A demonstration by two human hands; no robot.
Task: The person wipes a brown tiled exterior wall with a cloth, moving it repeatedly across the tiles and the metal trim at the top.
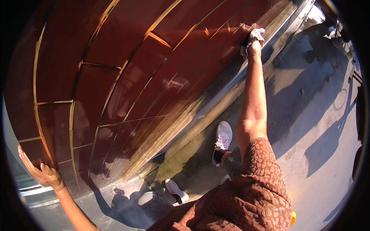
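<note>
A glossy dark red tiled wall with gold-coloured joint lines fills the upper left of the head view. At its lower right part, my right hand presses a crumpled whitish cloth against the tiles, arm stretched far out. The cloth covers most of the fingers. On the far left, my left hand has its fingers spread beside the tiles at the wall's edge, with nothing in it; whether the palm touches the wall is not plain.
A pale ledge runs along the wall's foot. Beside it lies a grey concrete floor with dark, damp-looking patches and shadows. My feet stand near the ledge in light shoes. Unclear objects line the right rim.
</note>
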